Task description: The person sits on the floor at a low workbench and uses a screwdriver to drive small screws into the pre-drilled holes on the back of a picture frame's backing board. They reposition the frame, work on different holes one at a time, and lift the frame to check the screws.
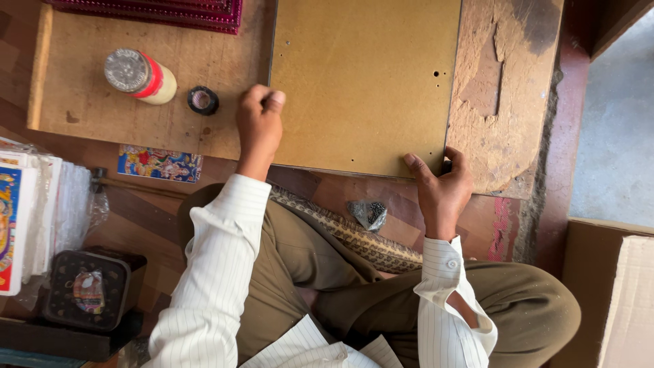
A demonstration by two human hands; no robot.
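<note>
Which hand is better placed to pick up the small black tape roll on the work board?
Left. The left hand rests fisted at the brown panel's left edge, right beside the black tape roll. The right hand grips the panel's near right corner, much farther away.

A low wooden board [122, 116] serves as the work surface, its right part [501, 102] rough and flaking. On it lies a flat brown sheet [361, 82] with small holes, reaching the near edge. Left of the sheet a glue bottle [139, 76] lies on its side, with a black tape roll [203, 100] just beside it. A magenta frame [170, 10] lies at the far edge. The board rests on the floor [136, 218], where a colourful picture card [159, 163] and a thin stick [136, 185] lie near the board's front.
</note>
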